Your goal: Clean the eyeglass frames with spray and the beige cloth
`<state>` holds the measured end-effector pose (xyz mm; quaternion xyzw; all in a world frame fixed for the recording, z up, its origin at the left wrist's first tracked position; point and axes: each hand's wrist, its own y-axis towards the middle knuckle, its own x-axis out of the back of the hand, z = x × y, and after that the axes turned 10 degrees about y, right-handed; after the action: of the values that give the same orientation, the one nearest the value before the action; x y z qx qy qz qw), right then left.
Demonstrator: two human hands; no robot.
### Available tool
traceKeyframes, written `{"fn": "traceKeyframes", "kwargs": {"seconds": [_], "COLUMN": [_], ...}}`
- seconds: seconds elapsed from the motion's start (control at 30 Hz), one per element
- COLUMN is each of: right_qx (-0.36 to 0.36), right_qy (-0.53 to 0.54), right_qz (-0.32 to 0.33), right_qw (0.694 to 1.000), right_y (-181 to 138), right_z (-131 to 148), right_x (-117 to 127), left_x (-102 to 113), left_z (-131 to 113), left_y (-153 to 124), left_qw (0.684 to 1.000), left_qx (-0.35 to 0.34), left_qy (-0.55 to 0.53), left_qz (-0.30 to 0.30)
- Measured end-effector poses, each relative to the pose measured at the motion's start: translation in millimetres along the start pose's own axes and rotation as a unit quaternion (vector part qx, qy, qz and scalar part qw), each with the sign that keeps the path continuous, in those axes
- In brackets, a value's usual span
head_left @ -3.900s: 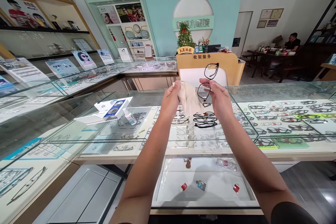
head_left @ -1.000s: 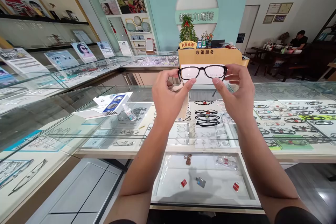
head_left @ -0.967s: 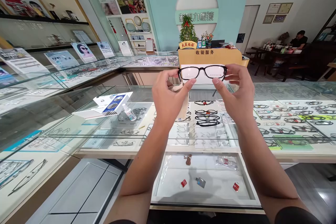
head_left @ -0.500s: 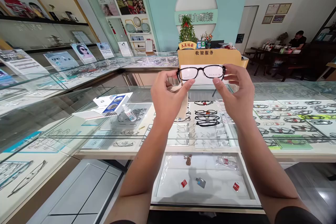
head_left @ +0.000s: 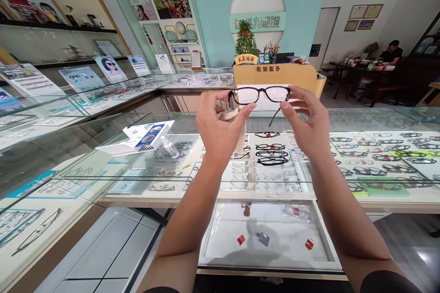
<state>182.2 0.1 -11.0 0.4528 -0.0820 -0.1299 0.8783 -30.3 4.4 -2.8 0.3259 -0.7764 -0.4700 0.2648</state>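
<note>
Held up in front of me is a pair of black-framed eyeglasses, its lenses facing me with faint print on them. My left hand is closed on the left end of the frame, and a beige cloth hangs from the same hand. The right end is pinched by the fingers of my right hand. One temple of the glasses points down beside my right thumb. Beneath my hands, several eyeglass frames lie inside the glass display case.
A spray bottle and an open white-and-blue box stand on the glass counter to the left. Below is an open drawer with small red packets and a grey tag. A person sits at the far right.
The glasses have turned slightly and shifted a little left, with the right hand moving left too. The temple near my right thumb now shows more.
</note>
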Motion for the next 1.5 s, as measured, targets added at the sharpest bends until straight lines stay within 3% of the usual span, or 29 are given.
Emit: {"fn": "traceKeyframes", "kwargs": {"seconds": [0.83, 1.5], "right_qx": [0.015, 0.088], "right_qy": [-0.001, -0.049], "right_qz": [-0.002, -0.031], "right_qw": [1.0, 0.994], "right_y": [0, -4], "right_z": [-5, 11], "right_x": [0, -1], "left_x": [-2, -11], "left_z": [0, 15], "left_y": [-2, -3], "left_qw": [1.0, 0.998], "left_qx": [-0.031, 0.021], "left_qy": [0.007, -0.024], "left_qz": [0.002, 0.057]}}
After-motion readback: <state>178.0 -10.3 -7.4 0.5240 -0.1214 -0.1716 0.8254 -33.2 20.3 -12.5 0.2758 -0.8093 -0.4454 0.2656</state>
